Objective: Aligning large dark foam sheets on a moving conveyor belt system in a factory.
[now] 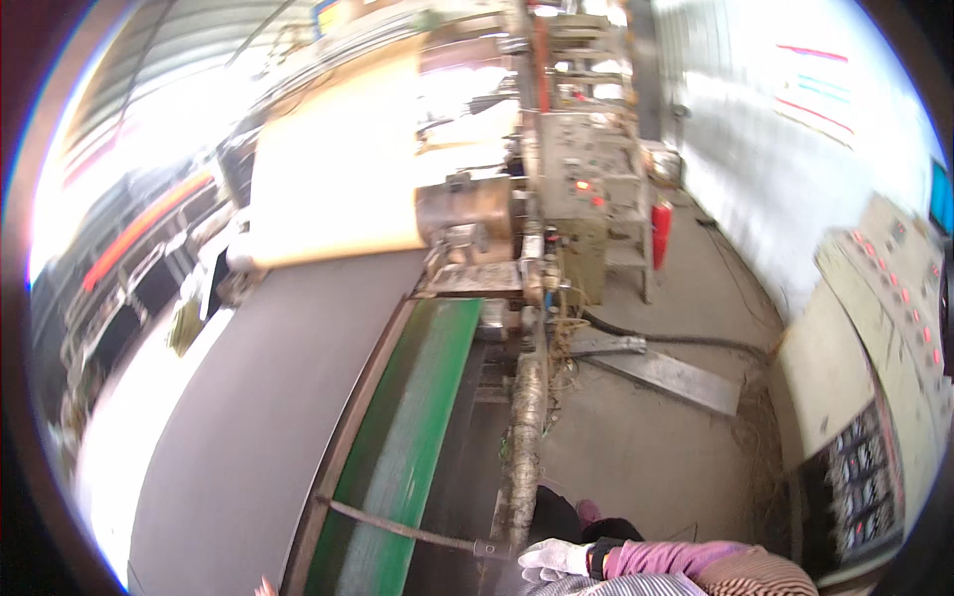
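Observation:
My right hand (554, 558), in a pale work glove, is at the lower edge. Its fingers are curled in beside the end of a worn round rail (525, 447); whatever they may hold is hidden. Just left of the glove, a thin metal rod (402, 526) with a small end block crosses a green belt (422, 417). Only pinkish fingertips of my left hand (264, 588) show at the bottom, over the edge of a wide dark sheet (268, 397). Their grip is out of sight. The sheet runs away from me toward a bright, tan hanging web (338, 169) at the machine.
A cream control cabinet (845, 348) with red lights stands at the right. Ahead are a machine panel (586, 164), a red cylinder (661, 235) and metal steps (624, 233). A flat metal bar (676, 380) and a dark hose (686, 338) lie on the concrete floor.

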`<state>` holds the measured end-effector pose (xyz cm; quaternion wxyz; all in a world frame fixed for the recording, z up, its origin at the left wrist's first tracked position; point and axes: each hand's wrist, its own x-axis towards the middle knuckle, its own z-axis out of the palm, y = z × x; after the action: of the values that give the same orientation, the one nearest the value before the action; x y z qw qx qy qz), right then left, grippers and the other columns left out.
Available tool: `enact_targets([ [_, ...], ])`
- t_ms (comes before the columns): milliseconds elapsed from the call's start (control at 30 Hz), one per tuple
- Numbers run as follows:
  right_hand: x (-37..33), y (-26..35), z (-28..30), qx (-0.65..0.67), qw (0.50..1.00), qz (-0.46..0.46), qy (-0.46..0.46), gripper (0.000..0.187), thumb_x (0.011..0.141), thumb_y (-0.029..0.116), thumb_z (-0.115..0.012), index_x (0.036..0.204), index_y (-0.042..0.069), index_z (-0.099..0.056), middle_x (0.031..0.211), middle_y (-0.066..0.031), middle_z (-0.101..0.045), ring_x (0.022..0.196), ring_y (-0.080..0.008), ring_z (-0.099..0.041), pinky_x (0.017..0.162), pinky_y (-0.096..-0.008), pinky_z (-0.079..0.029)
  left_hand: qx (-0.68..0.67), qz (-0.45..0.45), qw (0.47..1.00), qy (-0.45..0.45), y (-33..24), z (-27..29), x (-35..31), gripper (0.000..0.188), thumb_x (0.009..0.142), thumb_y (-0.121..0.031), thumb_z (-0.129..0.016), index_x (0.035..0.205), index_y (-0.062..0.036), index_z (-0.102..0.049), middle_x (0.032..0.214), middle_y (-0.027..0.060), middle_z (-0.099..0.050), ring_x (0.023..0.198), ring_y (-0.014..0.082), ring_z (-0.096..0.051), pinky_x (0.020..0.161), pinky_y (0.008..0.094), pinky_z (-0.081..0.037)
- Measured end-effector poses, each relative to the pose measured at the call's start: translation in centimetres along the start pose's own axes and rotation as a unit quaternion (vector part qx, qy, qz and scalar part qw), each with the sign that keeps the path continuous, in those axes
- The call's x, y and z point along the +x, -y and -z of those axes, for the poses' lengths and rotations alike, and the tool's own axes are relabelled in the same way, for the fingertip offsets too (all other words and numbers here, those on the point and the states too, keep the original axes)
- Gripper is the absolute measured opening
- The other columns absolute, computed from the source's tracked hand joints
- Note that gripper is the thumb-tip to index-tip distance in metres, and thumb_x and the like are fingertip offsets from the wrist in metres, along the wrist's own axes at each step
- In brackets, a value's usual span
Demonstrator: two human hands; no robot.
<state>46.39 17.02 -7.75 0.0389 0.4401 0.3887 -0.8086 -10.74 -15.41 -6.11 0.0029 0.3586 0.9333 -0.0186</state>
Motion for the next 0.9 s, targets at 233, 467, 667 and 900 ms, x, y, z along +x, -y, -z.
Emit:
enact_targets([
  [233,1.0,-0.9,0.4,-0.033,0.999,0.013,0.021,0.03,0.089,0.029,-0.057,0.111,0.009,-0.061,0.085,-0.0043,-0.068,0.045,-0.0063,-0.046,0.037,-0.0224,-0.031,0.043,-0.204,0.975,-0.071,-0.4,-1.1,2.8,0.044,0.096,-0.026,-0.039,0.131,-0.0008,-0.046,0.094,0.0212,-0.067,0.092,0.0379,-0.063,0.082,0.0466,-0.05],
  [467,0.1,-0.6,0.2,-0.053,0.998,0.016,-0.007,0.024,0.089,0.028,-0.057,0.106,0.012,-0.063,0.086,-0.0042,-0.069,0.046,-0.006,-0.049,0.038,-0.0225,-0.034,0.15,-0.124,0.98,-0.041,-7.7,-1.4,6.2,0.043,0.088,-0.008,-0.044,0.131,-0.0024,-0.043,0.102,0.018,-0.059,0.096,0.0311,-0.06,0.077,0.0389,-0.051],
  [667,-0.3,0.0,-0.1,-0.058,0.998,-0.011,-0.032,0.026,0.089,0.027,-0.058,0.105,0.008,-0.064,0.079,-0.0032,-0.067,0.049,-0.0059,-0.049,0.042,-0.0208,-0.036,0.117,0.134,0.98,0.085,1.1,0.5,-3.8,0.041,0.097,-0.015,-0.037,0.136,-0.0029,-0.039,0.111,0.0196,-0.058,0.107,0.0362,-0.055,0.091,0.0427,-0.047],
  [900,-0.2,1.1,-0.7,-0.066,0.996,-0.037,-0.042,0.026,0.089,0.025,-0.059,0.105,0.005,-0.064,0.076,-0.0041,-0.066,0.046,-0.0063,-0.048,0.041,-0.0206,-0.035,0.126,0.024,0.992,-0.013,0.8,-1.7,-4.2,0.038,0.098,-0.023,-0.038,0.126,0.0006,-0.047,0.125,0.0242,-0.053,0.118,0.0388,-0.05,0.099,0.0423,-0.042],
])
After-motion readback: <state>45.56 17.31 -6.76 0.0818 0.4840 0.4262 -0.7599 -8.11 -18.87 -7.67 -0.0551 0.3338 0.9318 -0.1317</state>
